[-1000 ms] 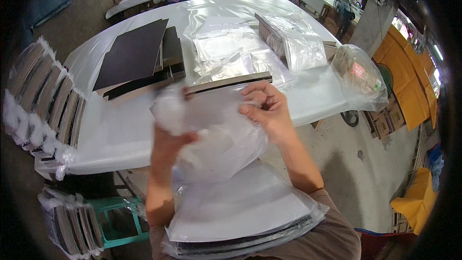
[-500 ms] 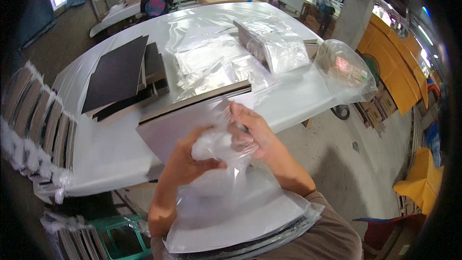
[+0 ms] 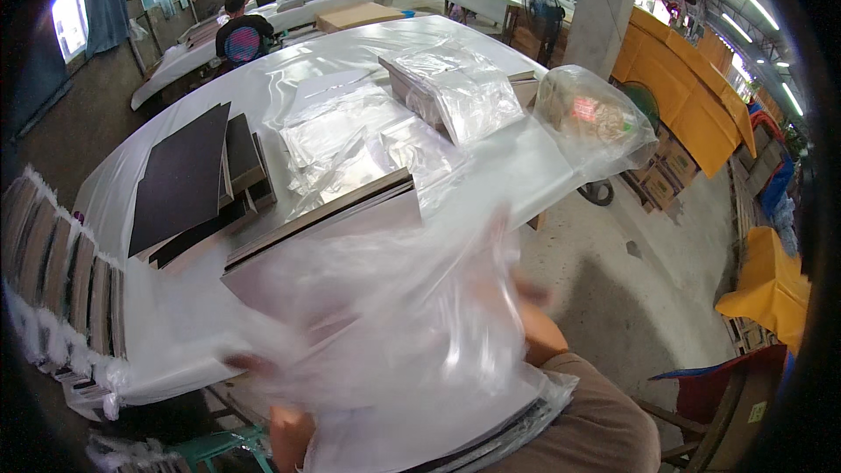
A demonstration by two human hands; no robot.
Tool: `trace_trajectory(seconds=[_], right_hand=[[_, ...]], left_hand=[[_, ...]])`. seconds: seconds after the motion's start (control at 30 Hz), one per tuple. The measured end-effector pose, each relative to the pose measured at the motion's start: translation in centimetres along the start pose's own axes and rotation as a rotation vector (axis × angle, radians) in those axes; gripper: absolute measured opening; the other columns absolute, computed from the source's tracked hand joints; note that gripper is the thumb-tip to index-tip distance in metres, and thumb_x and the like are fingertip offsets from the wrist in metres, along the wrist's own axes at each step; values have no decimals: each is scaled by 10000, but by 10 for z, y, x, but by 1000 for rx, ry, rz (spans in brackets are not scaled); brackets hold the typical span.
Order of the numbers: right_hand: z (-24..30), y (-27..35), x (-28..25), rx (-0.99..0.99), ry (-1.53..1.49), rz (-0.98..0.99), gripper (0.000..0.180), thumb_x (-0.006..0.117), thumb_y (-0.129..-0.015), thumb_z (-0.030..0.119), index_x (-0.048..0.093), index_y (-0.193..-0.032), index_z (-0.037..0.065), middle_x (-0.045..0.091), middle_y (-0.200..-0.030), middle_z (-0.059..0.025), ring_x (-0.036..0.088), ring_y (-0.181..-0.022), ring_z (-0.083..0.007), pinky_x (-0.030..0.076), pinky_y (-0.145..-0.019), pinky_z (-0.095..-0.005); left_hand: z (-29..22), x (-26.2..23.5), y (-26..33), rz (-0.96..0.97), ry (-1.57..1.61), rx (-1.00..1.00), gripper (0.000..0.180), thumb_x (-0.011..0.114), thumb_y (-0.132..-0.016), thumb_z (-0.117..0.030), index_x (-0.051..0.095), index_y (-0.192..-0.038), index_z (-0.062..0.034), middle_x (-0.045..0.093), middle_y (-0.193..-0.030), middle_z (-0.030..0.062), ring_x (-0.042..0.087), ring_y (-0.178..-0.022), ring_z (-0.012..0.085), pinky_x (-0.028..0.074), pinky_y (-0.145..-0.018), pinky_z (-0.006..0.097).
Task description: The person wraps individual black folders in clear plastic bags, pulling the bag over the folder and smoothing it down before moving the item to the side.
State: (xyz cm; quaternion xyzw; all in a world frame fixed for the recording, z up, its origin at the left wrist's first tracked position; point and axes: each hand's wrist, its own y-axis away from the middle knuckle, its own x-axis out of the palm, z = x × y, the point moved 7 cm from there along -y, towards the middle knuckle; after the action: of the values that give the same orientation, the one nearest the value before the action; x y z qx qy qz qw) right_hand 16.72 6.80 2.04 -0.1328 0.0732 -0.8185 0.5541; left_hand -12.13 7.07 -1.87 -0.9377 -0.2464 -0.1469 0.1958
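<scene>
A clear plastic bag, blurred and billowing, is spread out in the air in front of me. At its right edge my right hand shows partly through the film, closed on the bag. My left hand is a smear at the bag's lower left side, and its fingers cannot be made out. Under the bag, on my lap, lies a stack of white sheets with dark, plastic-wrapped edges below. Just beyond the bag a stack of boards leans tilted at the table's near edge, its pale face toward me.
The plastic-covered table holds dark boards, loose clear bags and a wrapped stack. A filled plastic sack hangs at its right corner. Board stacks stand at left. Another person sits at the back.
The bag, bunched between my hands before, is now opened out wide. My hands have moved apart, the left one down and left. The view has shifted to the right.
</scene>
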Motion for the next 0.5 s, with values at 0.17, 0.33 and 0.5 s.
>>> trace_trajectory(seconds=[0.17,0.33,0.5], right_hand=[[-23,1,35,29,89,226,635,763,-577,254,470,-1095,31,519,-850,-28,498,-645,-54,396,-504,-186],[-24,-4,16,11,76,149,666,778,-551,234,467,-1103,26,523,-908,-43,508,-676,-59,407,-525,-192],[-17,23,1,34,40,25,697,792,-526,214,464,-1110,21,527,-966,-58,518,-706,-63,419,-547,-198]], left_hand=[[4,-17,14,-3,-145,38,440,481,-812,-280,380,-1156,-26,517,-973,97,544,-751,165,459,-680,285],[5,-39,16,-44,-236,59,492,478,-798,-288,337,-1189,-25,498,-1017,109,542,-763,177,457,-697,294],[0,-49,16,-4,-288,113,546,475,-784,-296,294,-1221,-24,478,-1061,122,541,-776,188,455,-714,302]])
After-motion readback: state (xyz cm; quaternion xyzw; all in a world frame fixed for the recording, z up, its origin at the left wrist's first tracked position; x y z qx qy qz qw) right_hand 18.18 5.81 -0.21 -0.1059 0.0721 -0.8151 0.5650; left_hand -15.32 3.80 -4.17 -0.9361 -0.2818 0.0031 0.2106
